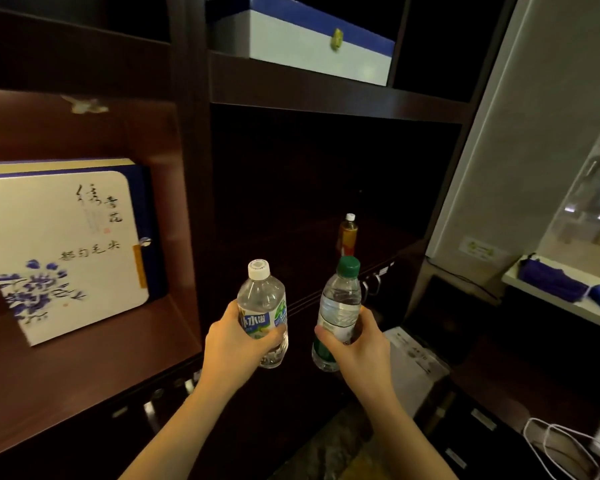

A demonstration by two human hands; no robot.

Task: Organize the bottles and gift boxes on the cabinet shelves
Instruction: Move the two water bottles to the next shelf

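My left hand (234, 344) grips a clear water bottle with a white cap (264, 299), held upright in front of the dark middle shelf (291, 244). My right hand (359, 344) grips a clear water bottle with a green cap (340, 299), also upright and a little to the right. An amber drink bottle with a white cap (347, 235) stands far back on that shelf. A white gift box with blue flowers and calligraphy (63, 247) leans in the left compartment. A white and blue gift box (312, 46) sits on the upper shelf.
Drawers with metal handles (373, 284) run below the shelf. A white carton (413, 368) stands on the floor at the right. Blue folded umbrellas (561, 282) lie on a white ledge. A face mask (561, 452) rests at the lower right. A grey wall (520, 133) borders the cabinet.
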